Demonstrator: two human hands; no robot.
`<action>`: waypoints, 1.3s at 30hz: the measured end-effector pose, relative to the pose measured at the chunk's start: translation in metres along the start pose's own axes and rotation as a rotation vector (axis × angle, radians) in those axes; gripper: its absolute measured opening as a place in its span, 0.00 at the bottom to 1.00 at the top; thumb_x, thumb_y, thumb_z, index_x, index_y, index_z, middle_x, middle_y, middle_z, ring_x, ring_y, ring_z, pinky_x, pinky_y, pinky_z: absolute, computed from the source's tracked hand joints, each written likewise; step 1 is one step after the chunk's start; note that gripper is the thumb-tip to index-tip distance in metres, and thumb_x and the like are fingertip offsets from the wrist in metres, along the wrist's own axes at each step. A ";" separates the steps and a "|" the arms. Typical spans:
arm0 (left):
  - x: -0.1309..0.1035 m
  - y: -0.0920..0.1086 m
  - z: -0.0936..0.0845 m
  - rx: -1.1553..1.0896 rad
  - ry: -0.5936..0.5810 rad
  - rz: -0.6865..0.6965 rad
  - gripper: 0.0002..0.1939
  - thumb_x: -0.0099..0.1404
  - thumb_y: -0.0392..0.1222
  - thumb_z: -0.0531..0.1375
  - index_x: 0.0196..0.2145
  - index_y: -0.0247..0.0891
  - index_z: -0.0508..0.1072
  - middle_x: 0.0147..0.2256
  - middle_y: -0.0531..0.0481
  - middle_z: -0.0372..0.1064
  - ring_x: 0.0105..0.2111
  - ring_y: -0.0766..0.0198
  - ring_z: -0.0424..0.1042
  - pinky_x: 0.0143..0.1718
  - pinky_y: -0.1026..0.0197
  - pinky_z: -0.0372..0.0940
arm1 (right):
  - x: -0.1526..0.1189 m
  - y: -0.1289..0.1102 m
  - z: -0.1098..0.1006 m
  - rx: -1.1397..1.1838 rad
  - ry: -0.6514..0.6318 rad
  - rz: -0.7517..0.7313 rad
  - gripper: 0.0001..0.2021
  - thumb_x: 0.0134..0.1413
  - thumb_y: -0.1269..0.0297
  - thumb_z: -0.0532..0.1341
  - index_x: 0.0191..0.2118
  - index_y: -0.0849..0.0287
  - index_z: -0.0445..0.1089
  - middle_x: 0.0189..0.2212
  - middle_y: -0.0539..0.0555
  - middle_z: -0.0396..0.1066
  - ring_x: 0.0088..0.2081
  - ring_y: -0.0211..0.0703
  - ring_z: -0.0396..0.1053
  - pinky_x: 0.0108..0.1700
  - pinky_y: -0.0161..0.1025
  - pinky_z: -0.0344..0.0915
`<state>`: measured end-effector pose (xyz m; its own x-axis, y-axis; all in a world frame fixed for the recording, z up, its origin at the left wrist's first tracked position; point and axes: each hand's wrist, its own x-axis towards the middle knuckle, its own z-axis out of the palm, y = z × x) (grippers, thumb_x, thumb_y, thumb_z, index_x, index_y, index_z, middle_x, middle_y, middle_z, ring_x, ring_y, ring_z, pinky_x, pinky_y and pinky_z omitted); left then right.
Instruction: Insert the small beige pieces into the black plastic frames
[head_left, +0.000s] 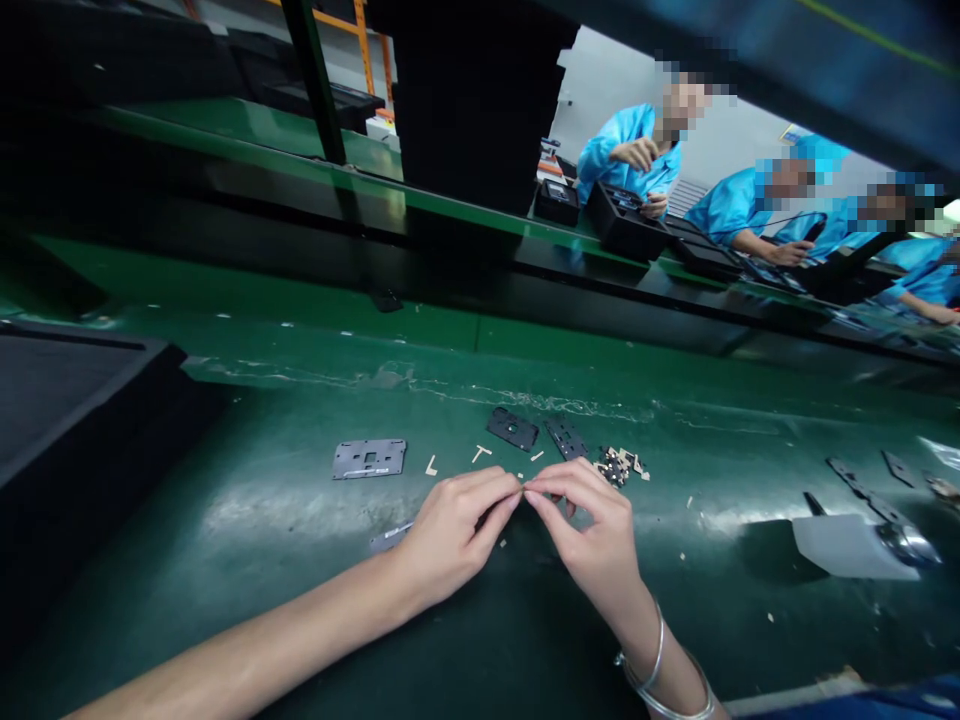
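My left hand and my right hand meet fingertip to fingertip above the green table, both pinched. What lies between their fingertips is too small to make out. Behind the left hand, a grey plate with cutouts lies flat, and another grey plate is partly hidden by that hand. Two dark plates lie beyond the hands. Beside the right hand sits a pile of small black and tan pieces. Thin tan strips are scattered nearby.
A large black box stands at the left. On the right are a white translucent piece, a shiny metal object and dark parts. A dark shelf edge crosses behind. Several people in blue work beyond it.
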<state>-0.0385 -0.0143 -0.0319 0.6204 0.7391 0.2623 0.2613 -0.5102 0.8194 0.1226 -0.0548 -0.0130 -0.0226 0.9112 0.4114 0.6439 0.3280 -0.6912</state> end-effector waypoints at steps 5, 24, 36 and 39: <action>-0.002 -0.003 0.002 0.370 -0.032 0.114 0.14 0.68 0.34 0.44 0.31 0.35 0.68 0.26 0.47 0.64 0.26 0.62 0.63 0.29 0.62 0.55 | -0.002 0.000 0.000 -0.042 -0.003 -0.013 0.05 0.53 0.70 0.59 0.30 0.57 0.73 0.28 0.53 0.71 0.32 0.41 0.67 0.31 0.38 0.63; 0.000 0.002 0.002 -0.307 0.027 -0.228 0.15 0.68 0.43 0.49 0.28 0.35 0.68 0.22 0.55 0.59 0.23 0.68 0.59 0.26 0.66 0.54 | -0.002 0.006 0.005 -0.192 0.212 -0.050 0.04 0.51 0.73 0.59 0.30 0.58 0.69 0.26 0.52 0.69 0.26 0.39 0.63 0.28 0.37 0.61; 0.002 -0.001 0.006 -0.310 0.038 -0.249 0.17 0.68 0.46 0.47 0.26 0.35 0.67 0.21 0.55 0.60 0.21 0.68 0.59 0.25 0.67 0.56 | -0.008 0.006 0.013 -0.253 0.178 -0.322 0.10 0.50 0.78 0.60 0.37 0.60 0.71 0.30 0.56 0.71 0.33 0.42 0.65 0.35 0.40 0.66; 0.000 0.000 0.007 -0.142 0.050 -0.161 0.16 0.67 0.43 0.47 0.29 0.36 0.70 0.21 0.53 0.64 0.22 0.67 0.64 0.26 0.67 0.59 | -0.013 0.005 0.016 -0.329 0.162 -0.310 0.08 0.52 0.77 0.59 0.37 0.61 0.71 0.30 0.56 0.71 0.33 0.42 0.65 0.34 0.39 0.65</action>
<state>-0.0338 -0.0175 -0.0350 0.5404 0.8290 0.1442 0.2452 -0.3191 0.9155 0.1137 -0.0607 -0.0307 -0.1491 0.7234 0.6741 0.8340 0.4583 -0.3074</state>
